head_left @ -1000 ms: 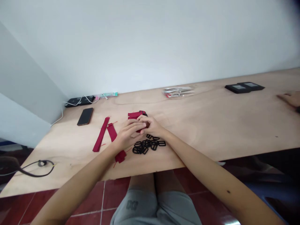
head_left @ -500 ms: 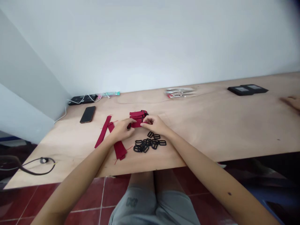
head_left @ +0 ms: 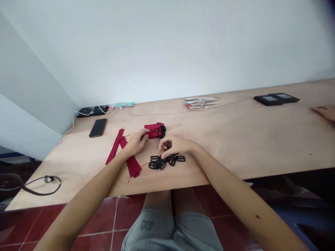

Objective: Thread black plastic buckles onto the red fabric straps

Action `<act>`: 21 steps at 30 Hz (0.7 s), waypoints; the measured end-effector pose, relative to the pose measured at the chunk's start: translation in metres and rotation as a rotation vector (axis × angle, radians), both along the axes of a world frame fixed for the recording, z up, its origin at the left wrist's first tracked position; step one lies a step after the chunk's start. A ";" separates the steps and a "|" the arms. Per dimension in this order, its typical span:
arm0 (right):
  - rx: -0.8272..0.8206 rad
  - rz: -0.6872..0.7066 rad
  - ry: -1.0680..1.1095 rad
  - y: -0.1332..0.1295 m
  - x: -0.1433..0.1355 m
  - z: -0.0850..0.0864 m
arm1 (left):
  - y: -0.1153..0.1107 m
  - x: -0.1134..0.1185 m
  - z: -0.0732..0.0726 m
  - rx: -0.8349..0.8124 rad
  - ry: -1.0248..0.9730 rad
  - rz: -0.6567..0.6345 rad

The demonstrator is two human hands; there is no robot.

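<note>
A small stack of folded red straps with black buckles [head_left: 156,130] lies on the wooden table [head_left: 235,139]. My left hand [head_left: 135,143] rests beside the stack, its fingertips touching the stack's left end. My right hand [head_left: 175,146] hovers over a pile of several loose black plastic buckles [head_left: 164,161], fingers curled down onto them; whether it grips one is hidden. Loose red strap pieces [head_left: 123,151] lie flat just left of my left hand.
A black phone [head_left: 98,127] lies at the left, a power strip with cables [head_left: 92,110] against the wall. Small packets [head_left: 200,103] and two black cases [head_left: 276,99] sit at the back. Another person's hand [head_left: 324,112] rests at the far right. A cable [head_left: 39,184] lies front left.
My right hand left the red strap stack and dropped toward me onto the black buckles. The stack now lies on the table with my left hand still at its end.
</note>
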State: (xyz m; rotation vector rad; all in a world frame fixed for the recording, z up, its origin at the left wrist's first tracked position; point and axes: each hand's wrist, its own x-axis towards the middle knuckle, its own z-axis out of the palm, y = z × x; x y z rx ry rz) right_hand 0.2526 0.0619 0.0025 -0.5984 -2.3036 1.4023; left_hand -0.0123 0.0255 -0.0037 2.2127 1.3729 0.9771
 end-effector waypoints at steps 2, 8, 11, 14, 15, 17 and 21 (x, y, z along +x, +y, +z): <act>0.041 0.067 -0.015 0.000 0.003 0.002 | 0.001 0.000 -0.001 -0.006 -0.009 0.000; 0.059 0.123 -0.135 0.001 0.002 0.003 | -0.001 0.001 0.002 -0.054 -0.051 -0.003; -0.064 0.141 -0.092 0.001 0.001 0.001 | -0.001 0.000 0.001 -0.063 -0.052 0.015; -0.231 0.105 0.010 0.000 -0.002 -0.002 | -0.001 0.001 0.002 -0.032 -0.046 0.003; -0.268 0.064 0.058 -0.001 -0.003 -0.003 | -0.001 0.001 0.002 -0.021 -0.044 -0.002; -0.300 -0.062 0.187 0.000 -0.007 -0.005 | -0.001 0.002 0.003 -0.009 -0.036 -0.005; -0.344 -0.319 0.449 0.005 -0.015 -0.011 | -0.003 0.002 0.006 -0.039 0.019 -0.026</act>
